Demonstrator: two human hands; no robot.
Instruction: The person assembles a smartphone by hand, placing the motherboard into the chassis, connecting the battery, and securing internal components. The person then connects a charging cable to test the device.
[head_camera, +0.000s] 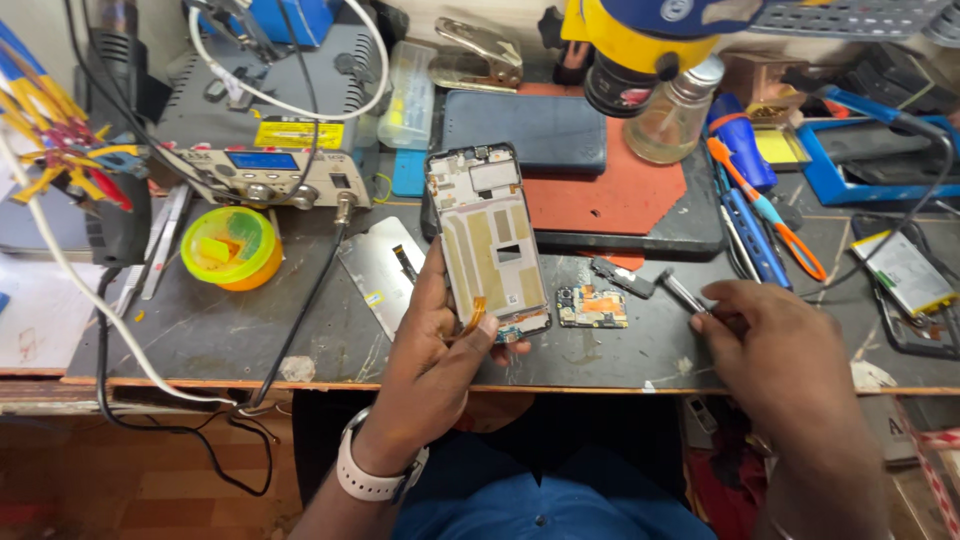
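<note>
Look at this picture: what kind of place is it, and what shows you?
Most likely a phone repair bench: the left hand holds an opened phone frame, a loose circuit board lies nearby, and a soldering station stands behind.

Bare bench (620, 350) between both hands, broken only by a small circuit board (592, 306).

This is an electronics repair workshop. A scuffed dark workbench (250, 330) carries a grey soldering station with dials (265, 150) at ten o'clock, a yellow-bodied microscope head (640, 45) at one o'clock, blue and orange hand tools (760, 205) at two o'clock, and a small bare circuit board (593, 306) near centre.
</note>
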